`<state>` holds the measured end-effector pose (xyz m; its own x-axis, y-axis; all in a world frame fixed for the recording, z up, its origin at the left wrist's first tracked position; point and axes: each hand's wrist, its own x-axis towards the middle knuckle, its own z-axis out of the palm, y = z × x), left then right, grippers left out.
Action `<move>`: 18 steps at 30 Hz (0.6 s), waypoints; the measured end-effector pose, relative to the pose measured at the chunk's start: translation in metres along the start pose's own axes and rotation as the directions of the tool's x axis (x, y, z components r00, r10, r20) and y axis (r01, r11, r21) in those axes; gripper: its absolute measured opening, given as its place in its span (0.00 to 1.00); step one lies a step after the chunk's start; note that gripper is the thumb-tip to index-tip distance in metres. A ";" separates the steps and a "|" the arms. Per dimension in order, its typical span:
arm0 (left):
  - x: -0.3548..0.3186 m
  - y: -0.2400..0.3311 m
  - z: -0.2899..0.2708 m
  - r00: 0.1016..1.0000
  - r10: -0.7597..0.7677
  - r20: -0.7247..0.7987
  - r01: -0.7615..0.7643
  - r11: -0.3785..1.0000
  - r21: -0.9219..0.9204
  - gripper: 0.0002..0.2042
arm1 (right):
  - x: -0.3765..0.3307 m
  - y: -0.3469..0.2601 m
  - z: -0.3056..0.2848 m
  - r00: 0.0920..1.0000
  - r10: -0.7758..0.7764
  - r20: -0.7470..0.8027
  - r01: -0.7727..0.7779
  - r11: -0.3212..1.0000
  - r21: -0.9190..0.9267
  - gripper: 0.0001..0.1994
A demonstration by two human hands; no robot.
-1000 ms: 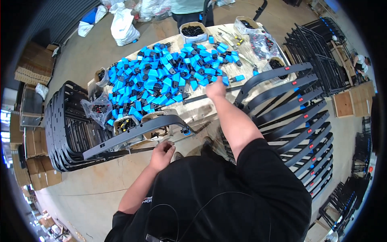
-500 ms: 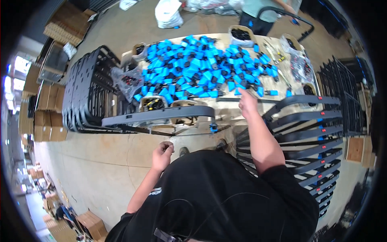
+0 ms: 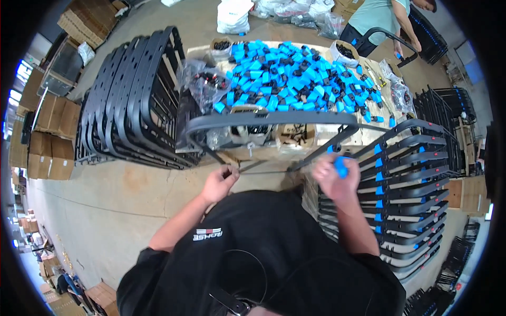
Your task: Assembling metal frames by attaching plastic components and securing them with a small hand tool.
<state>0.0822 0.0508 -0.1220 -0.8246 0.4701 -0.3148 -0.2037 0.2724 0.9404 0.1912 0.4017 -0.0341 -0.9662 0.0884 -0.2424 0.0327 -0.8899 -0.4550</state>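
Observation:
My right hand (image 3: 336, 181) is closed round a blue plastic cap (image 3: 341, 166), a little blurred, just below the right side of a black curved metal frame (image 3: 274, 119). That frame rests along the table's near edge, and a blue piece (image 3: 332, 149) shows on its right leg. Fingers pinched together, my left hand (image 3: 219, 185) is by the lower end of the frame's left leg; something dark shows at its fingertips, too small to make out. Behind the frame, a big heap of blue and black caps (image 3: 295, 73) covers much of the table.
Black frames (image 3: 132, 95) stand stacked at left; more frames with blue pieces (image 3: 406, 184) are stacked at right. Open boxes of small black parts (image 3: 345, 52) and a plastic bag (image 3: 205, 84) sit on the table (image 3: 363, 138). At far right another person (image 3: 377, 23) handles a black frame.
My right hand has come back from the heap with a blue cap. My left hand has moved slightly up and right. The view has shifted; the other person shows more fully.

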 end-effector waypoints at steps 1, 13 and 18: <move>-0.002 -0.006 -0.014 0.998 0.053 0.030 -0.054 0.998 0.037 0.09 | -0.001 0.034 0.014 0.993 0.110 -0.031 -0.109 0.993 0.049 0.19; -0.029 0.074 -0.087 0.791 0.527 0.311 -0.597 0.554 0.579 0.14 | 0.064 0.234 0.081 0.862 0.473 0.183 -0.475 0.879 -0.035 0.22; -0.036 0.058 -0.110 0.840 0.438 0.319 -0.538 0.597 0.595 0.11 | 0.071 0.270 0.075 0.847 0.529 0.058 -0.516 0.843 -0.150 0.17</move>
<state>0.0419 -0.0429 -0.0421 -0.6135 0.7825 0.1063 0.6359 0.4097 0.6540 0.1120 0.1339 -0.1098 -0.8158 -0.4214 -0.3962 0.5645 -0.7290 -0.3870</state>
